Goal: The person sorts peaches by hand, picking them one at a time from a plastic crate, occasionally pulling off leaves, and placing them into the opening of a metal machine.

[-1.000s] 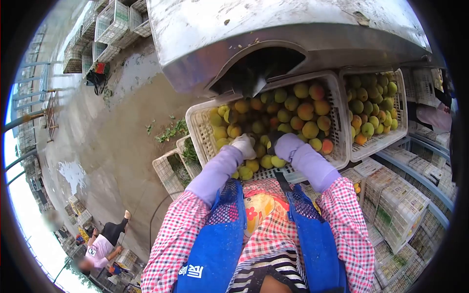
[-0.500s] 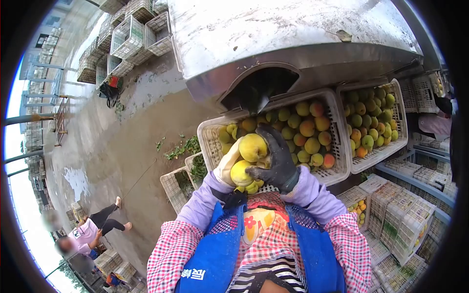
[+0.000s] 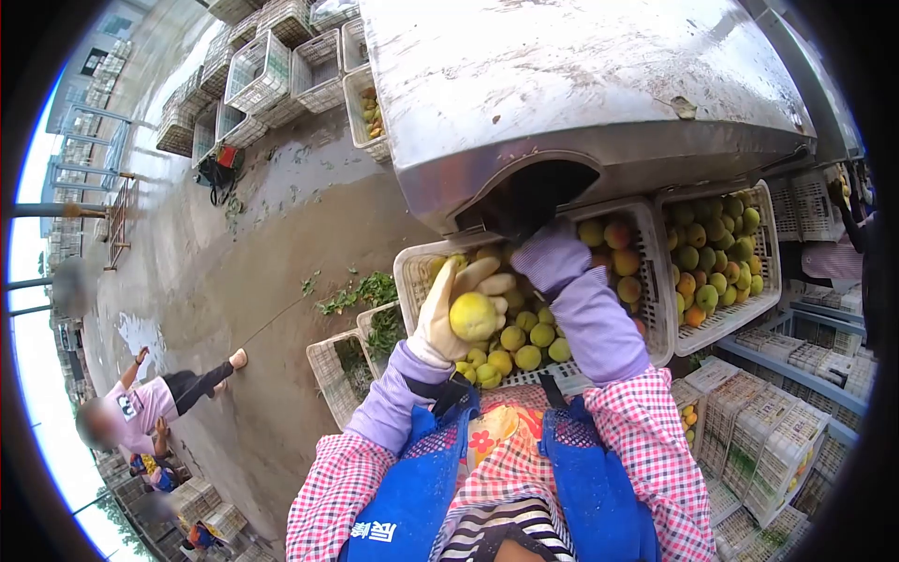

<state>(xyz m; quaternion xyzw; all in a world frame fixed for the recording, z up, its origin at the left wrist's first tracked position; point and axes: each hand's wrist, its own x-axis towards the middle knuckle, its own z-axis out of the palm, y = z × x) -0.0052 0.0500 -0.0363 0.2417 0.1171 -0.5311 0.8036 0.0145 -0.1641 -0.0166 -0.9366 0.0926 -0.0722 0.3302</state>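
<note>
A yellow peach (image 3: 473, 317) rests in the palm of my left hand (image 3: 440, 314), which wears a cream glove with the fingers curled around the fruit. This hand is over the left part of a white plastic crate (image 3: 661, 281) of green, yellow and reddish peaches (image 3: 529, 356). My right hand (image 3: 521, 221), in a dark glove, reaches up to the black opening (image 3: 552, 183) of the metal machine (image 3: 599, 84). Its fingers are lost in the shadow there, so what they hold does not show. The purple sleeve of that arm covers part of the crate.
A second crate (image 3: 773, 253) of peaches stands to the right. Strapped crates (image 3: 763, 421) are stacked at lower right, and more crates (image 3: 257, 75) at upper left. Leaves (image 3: 361, 295) lie on the wet floor. A person in pink (image 3: 140, 412) is at far left.
My right hand has left the two peaches at my left hand and moved up to the machine's opening. Only one peach now shows in my left hand. The view has shifted slightly.
</note>
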